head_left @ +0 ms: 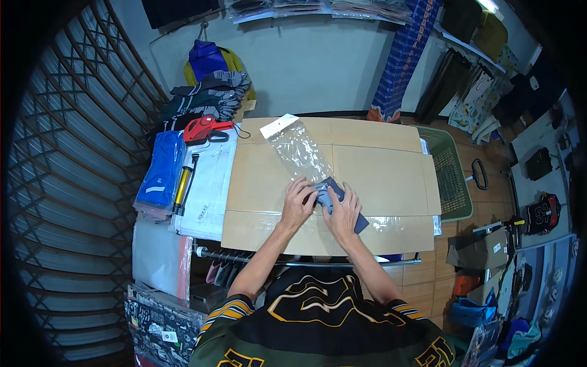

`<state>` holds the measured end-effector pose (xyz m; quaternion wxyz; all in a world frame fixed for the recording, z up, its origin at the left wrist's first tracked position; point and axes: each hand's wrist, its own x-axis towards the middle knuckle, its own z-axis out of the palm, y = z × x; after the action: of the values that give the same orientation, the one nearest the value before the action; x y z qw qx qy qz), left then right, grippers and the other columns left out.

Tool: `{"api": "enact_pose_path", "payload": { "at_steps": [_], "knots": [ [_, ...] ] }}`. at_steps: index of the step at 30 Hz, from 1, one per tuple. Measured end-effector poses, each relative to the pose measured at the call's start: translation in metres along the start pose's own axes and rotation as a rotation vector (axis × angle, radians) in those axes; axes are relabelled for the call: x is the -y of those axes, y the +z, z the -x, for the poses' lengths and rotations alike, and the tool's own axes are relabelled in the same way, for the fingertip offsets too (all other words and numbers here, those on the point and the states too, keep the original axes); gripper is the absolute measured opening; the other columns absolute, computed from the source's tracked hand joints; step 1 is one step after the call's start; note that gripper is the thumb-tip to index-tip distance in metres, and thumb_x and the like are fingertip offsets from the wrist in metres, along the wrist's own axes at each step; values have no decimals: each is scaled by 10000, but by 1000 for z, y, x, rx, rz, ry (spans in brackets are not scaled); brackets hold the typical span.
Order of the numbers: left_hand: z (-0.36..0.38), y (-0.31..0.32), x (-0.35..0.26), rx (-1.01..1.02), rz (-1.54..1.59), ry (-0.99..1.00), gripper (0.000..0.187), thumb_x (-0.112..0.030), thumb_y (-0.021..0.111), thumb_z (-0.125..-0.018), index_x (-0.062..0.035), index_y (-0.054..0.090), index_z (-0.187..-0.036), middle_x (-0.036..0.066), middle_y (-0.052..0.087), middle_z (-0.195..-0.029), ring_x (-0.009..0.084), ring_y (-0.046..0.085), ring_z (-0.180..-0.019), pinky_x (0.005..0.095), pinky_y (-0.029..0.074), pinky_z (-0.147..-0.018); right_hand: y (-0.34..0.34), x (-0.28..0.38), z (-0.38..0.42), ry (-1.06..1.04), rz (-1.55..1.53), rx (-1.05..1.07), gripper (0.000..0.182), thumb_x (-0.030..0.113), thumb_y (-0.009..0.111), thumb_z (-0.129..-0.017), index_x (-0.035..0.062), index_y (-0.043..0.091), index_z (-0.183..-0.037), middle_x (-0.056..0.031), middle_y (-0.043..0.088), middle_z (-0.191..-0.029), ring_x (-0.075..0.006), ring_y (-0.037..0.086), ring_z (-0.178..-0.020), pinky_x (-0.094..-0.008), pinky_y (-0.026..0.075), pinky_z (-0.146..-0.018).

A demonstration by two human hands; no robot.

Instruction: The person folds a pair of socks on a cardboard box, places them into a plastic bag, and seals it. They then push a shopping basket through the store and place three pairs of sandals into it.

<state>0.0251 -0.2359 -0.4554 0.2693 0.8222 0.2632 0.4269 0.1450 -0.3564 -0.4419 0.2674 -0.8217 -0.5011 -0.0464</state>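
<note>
A small folded dark blue cloth item (361, 224) with a lighter blue-grey part lies on the cardboard sheet (385, 177). My left hand (298, 203) has its fingertips at the item's left edge, where it meets a clear plastic bag (299, 150). Over the item's right part lies my right hand (343, 211), its fingers bent around it. The bag stretches up and to the left, with a white header strip at its far end. Whether the item's edge is inside the bag's mouth cannot be made out.
Left of the cardboard are a red handheld labeller (206, 129), a yellow and black pump (183, 188) and blue packaged clothing (160, 168). Folded clothes (211, 95) are stacked behind. A green basket (449, 174) stands at the right. Below the front edge runs a rail (275, 263).
</note>
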Motion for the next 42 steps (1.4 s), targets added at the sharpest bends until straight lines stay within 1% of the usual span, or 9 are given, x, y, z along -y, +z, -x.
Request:
{"api": "enact_pose_path", "payload": {
  "at_steps": [5,8,11,14,15,21,31,37,42],
  "knots": [
    [-1,1,2,-10,52,1,106,-69,761,-874,-13,755,-964,144,733,-1134,415,623,-1241,502,489,-1059,12,5,-6,11,-16,-12,664,237,826,-787,156,617,-1412,-222,430,-1537,-417,396,-1408,-592,356,-1081],
    [3,2,7,4,91,-61,177,-151,777,-878,-31,744,-1003,166,690,-1201,424,607,-1231,510,460,-1078,2,8,-4,-8,-142,-42,699,247,820,-810,108,572,-1448,-244,430,-1534,-453,401,-1407,-601,345,-1109],
    [9,-5,-7,-2,115,-144,385,-145,818,-816,-31,696,-1162,229,614,-1318,418,545,-1320,508,455,-1090,-24,1,8,-41,-207,-37,739,263,811,-835,74,518,-1487,-266,427,-1538,-473,404,-1415,-599,330,-1138],
    [14,-18,-30,15,-160,-186,691,-231,851,-756,-46,571,-1360,255,521,-1417,420,444,-1404,557,343,-1165,-35,-17,37,-62,-184,17,764,318,791,-868,84,482,-1526,-274,398,-1576,-485,381,-1444,-628,296,-1158],
    [20,-14,-26,26,-202,-244,841,-315,842,-737,-44,482,-1447,254,492,-1462,446,378,-1438,649,221,-1185,-37,-21,46,-66,-172,41,769,342,783,-880,94,473,-1539,-274,386,-1594,-490,370,-1456,-643,282,-1164],
    [22,-6,-19,115,-260,-345,891,-304,817,-746,-5,428,-1490,251,495,-1485,406,392,-1458,659,174,-1212,-30,-24,67,-53,-41,161,718,288,693,-959,144,410,-1603,-265,324,-1650,-496,321,-1497,-716,281,-1144],
    [17,-9,-9,194,-158,-360,1064,-257,849,-735,21,280,-1589,255,480,-1513,392,384,-1471,648,140,-1228,0,-4,23,-93,-32,164,705,236,657,-992,84,362,-1614,-306,305,-1642,-535,337,-1473,-751,283,-1125],
    [17,-25,-11,309,-121,-358,1057,-301,863,-763,0,289,-1597,234,460,-1560,400,331,-1518,629,117,-1244,-21,6,28,-137,-179,223,761,201,687,-960,-62,326,-1577,-400,284,-1602,-564,319,-1470,-683,283,-1172],
    [30,-38,-8,418,-104,-316,1025,-338,868,-767,-34,338,-1590,212,455,-1588,402,299,-1544,628,102,-1253,-42,3,65,-221,-177,294,782,163,708,-929,-112,322,-1550,-420,299,-1581,-576,346,-1453,-601,306,-1199]
  ]
}}
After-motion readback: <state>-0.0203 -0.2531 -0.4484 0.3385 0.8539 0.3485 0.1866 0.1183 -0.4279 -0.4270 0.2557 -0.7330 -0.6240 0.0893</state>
